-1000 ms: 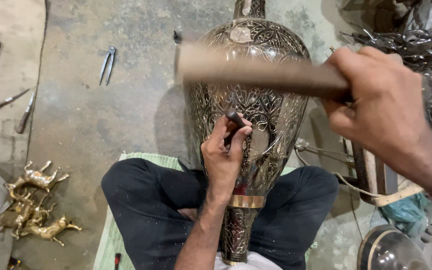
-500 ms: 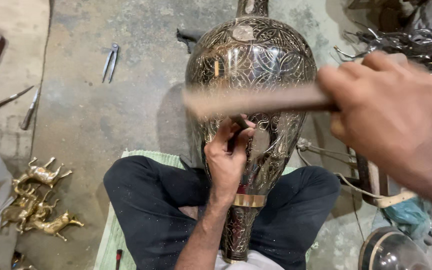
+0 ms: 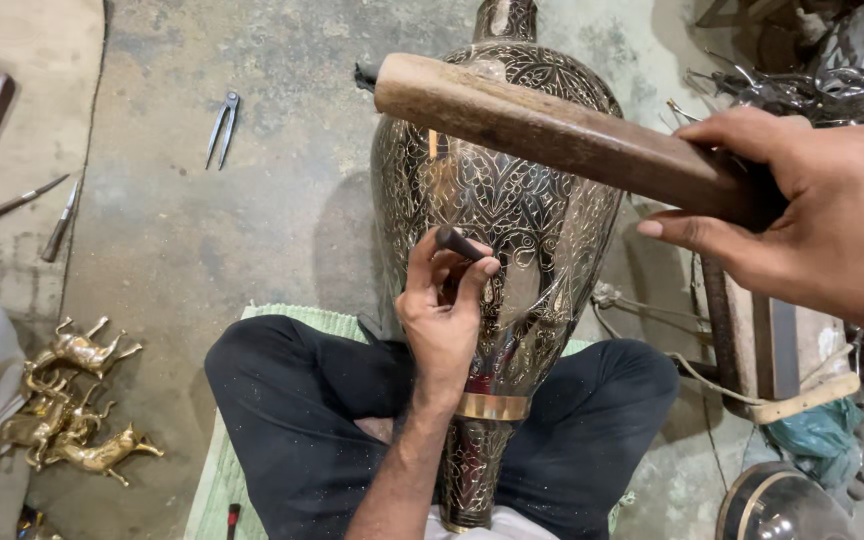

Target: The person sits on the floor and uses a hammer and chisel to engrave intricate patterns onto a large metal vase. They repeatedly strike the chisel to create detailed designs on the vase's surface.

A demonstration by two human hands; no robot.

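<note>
Brass vase under chisel pinched by left hand, right hand gripping mallet above.

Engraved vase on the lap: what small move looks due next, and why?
Probably bring the wooden mallet down onto the chisel. The right hand holds the mallet raised above the engraved vase, while the left hand pins the chisel tip against it.

The chisel tip is hidden behind the left hand's fingers. The vase base and right hand wrist run off frame — unseen.
</note>
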